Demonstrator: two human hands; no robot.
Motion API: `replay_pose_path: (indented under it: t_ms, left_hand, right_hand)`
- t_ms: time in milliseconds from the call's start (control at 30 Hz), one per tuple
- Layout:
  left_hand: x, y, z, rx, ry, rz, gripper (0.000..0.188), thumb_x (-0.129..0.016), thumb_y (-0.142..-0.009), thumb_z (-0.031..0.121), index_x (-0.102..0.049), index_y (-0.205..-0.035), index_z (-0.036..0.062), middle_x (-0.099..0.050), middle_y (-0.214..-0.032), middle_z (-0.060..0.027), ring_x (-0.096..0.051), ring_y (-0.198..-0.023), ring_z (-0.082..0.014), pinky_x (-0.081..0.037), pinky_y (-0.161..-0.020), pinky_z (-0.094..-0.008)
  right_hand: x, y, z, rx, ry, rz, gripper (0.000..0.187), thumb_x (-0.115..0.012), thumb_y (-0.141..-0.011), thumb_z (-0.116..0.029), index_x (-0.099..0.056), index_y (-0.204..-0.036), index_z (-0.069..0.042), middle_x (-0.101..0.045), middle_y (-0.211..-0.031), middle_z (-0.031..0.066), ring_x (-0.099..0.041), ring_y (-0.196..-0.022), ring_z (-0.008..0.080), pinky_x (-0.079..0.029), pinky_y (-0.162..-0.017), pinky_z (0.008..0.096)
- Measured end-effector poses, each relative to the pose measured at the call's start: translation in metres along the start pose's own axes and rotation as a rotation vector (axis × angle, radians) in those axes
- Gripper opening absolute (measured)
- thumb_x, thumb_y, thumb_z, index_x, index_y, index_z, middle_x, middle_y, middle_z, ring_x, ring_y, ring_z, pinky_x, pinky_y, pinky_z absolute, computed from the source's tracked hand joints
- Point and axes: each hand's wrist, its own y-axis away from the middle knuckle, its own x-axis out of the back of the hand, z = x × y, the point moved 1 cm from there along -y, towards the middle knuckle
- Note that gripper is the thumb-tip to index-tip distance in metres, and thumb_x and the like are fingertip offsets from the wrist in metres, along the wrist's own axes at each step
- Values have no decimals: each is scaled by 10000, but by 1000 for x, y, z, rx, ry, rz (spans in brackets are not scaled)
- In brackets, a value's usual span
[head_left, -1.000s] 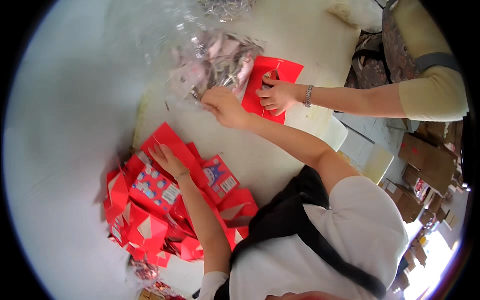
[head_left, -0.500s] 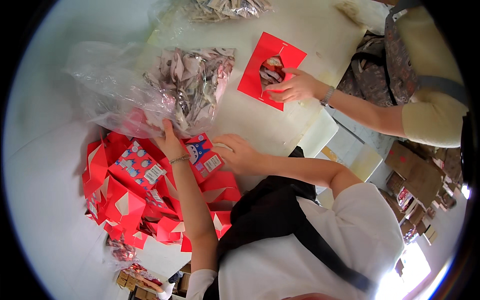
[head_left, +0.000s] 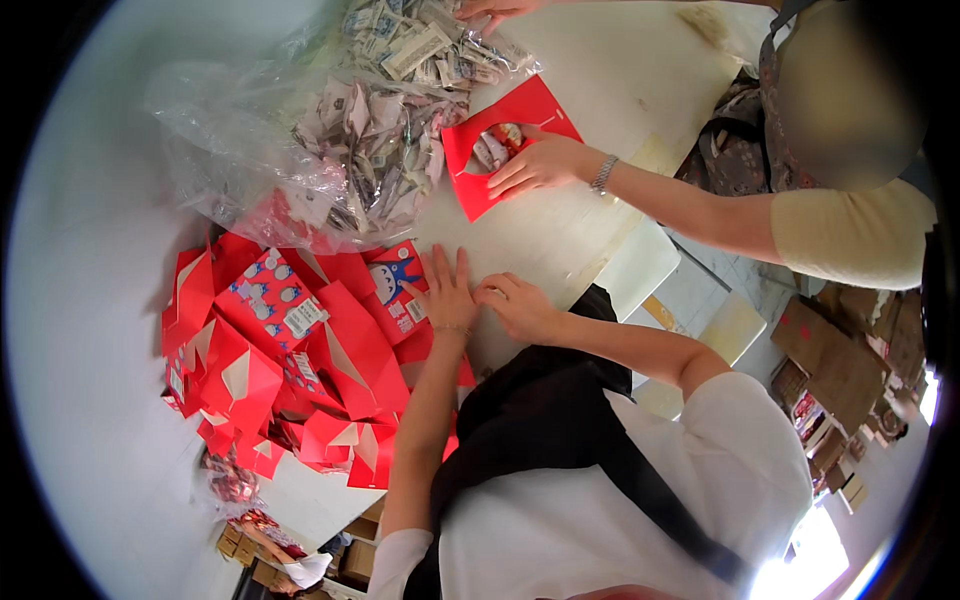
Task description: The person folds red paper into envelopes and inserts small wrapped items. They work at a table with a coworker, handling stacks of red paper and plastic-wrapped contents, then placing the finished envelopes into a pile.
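Observation:
My left hand (head_left: 445, 295) is open, its fingers stretched over the edge of the red heap, beside a red printed box (head_left: 398, 285) with a blue and white cartoon figure. Close by on its right, my right hand (head_left: 518, 308) has its fingers curled together above the white table (head_left: 540, 235). Whatever its fingertips may hold is too small to make out. Several folded red boxes (head_left: 365, 350) lie heaped on the left, some with patterned faces and white labels. Beyond them a clear plastic bag (head_left: 235, 150) spills small pale packets (head_left: 365, 150).
Across the table a co-worker's hand (head_left: 540, 165) rests at the opening of a red box (head_left: 545, 105) with small packets inside. Another person's hand (head_left: 490, 10) reaches over more packets (head_left: 420, 50) at the far edge. Brown cartons (head_left: 835, 350) stand at the right.
My left hand has come away from the plastic bag, moving right and nearer to my right hand. My right hand has shifted slightly right. The co-worker's red box has moved left and tilted.

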Motion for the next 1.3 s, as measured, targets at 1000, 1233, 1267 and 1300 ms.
replay_pose_path:
  t_ms: [1000,1233,1267,1300]
  left_hand:
    - [31,18,33,390,98,394,362,-580,-825,176,-555,-1168,63,-491,-1350,-114,-414,-1295,-298,-246,-1068,-597]
    - [-23,155,87,-16,-136,-90,475,-500,-872,226,-472,-1343,171,-271,-1521,-47,-219,-1413,-235,-185,-1020,-720]
    - [-25,171,79,-79,-139,-133,487,-490,-875,225,-458,-1358,174,-253,-1529,-42,-205,-1419,-234,-196,-1017,-719]
    - [-23,185,78,-145,-133,-178,499,-480,-877,225,-444,-1372,177,-236,-1537,-37,-191,-1425,-232,-207,-1013,-718]
  right_hand:
    - [31,-109,7,571,166,-42,372,-605,-713,-103,-563,-1059,25,-480,-1265,222,-456,-1189,370,-406,-975,434]
    - [10,-119,49,515,628,-108,537,-647,-781,-294,-525,-1270,-107,-367,-1428,196,-277,-1352,398,-164,-1031,702]
    - [8,-113,57,545,654,-121,560,-658,-778,-317,-517,-1290,-139,-354,-1440,184,-257,-1361,400,-162,-1014,721]
    - [11,-105,62,571,682,-143,583,-669,-775,-339,-510,-1310,-171,-342,-1451,173,-237,-1370,402,-159,-998,740]
